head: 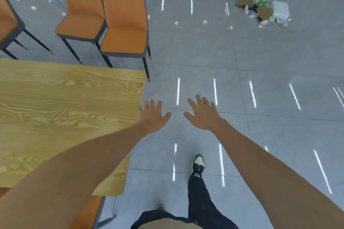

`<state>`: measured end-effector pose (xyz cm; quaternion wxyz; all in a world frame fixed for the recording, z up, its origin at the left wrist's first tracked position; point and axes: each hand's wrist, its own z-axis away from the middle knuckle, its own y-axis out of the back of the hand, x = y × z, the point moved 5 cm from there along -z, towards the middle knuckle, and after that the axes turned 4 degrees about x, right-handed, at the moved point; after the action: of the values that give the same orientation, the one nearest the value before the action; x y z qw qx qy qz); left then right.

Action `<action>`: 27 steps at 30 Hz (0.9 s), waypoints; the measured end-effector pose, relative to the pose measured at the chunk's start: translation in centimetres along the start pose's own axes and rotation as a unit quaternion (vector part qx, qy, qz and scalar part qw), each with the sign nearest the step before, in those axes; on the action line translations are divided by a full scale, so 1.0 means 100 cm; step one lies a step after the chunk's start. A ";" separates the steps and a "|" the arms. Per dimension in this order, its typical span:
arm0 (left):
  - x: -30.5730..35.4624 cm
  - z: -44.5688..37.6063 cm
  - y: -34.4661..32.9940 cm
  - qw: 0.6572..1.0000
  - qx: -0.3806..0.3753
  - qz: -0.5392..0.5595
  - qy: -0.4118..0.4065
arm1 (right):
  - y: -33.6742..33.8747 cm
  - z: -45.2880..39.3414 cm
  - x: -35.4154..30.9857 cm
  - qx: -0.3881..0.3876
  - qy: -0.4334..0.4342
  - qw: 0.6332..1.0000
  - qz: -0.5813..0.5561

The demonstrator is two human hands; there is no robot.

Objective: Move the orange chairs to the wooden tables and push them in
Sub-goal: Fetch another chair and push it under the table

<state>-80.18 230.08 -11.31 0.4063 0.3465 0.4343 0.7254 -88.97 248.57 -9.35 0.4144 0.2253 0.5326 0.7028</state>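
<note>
Head view. Your left hand [153, 115] was held out in front of you, fingers straight and spread wide, holding nothing; it hovered over the right edge of the wooden table [61, 109], and contact with that edge could not be confirmed. Your right hand [203, 114] was extended beside it over the grey tiled floor [260, 61], fingers likewise straight and spread, holding nothing. The two hands were near each other but apart.

The wooden table filled the left half of the view. At its far edge stood two orange chairs side by side: the nearer chair [123, 22] by the table's far right corner, and the second chair [81, 11] just to its left, the two seats touching or nearly so. Both faced the table with their seats outside its edge. A third orange chair [8, 22] was partly cut off at the left border. A fourth orange seat [87, 212] showed under the table's near edge at the bottom of the view.

Your right leg in dark trousers, with a black-and-white shoe [197, 166], was forward on the floor. A pile of litter [264, 10] lay on the floor at upper right, well apart from the chairs, with small scattered scraps [204, 22] between.
</note>
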 end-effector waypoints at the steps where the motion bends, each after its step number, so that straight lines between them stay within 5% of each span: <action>1: 0.008 -0.021 0.003 1.000 -0.003 0.010 0.014 | 0.004 -0.024 0.014 -0.015 0.001 1.000 0.007; 15: 0.042 -0.303 0.095 0.978 -0.082 0.119 0.150 | 0.113 -0.355 0.095 -0.238 0.130 0.961 0.054; 20: 0.020 -0.432 0.135 0.967 -0.114 0.156 0.167 | 0.157 -0.493 0.086 -0.257 0.146 0.952 0.084; 27: -0.027 -0.591 0.252 0.963 -0.056 0.185 0.190 | 0.258 -0.676 0.047 -0.237 0.216 0.941 0.105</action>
<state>-136.87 199.70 -11.33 0.1933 0.2536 0.3906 0.8636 -151.64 212.21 -8.21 0.2547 0.0178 0.4003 0.8801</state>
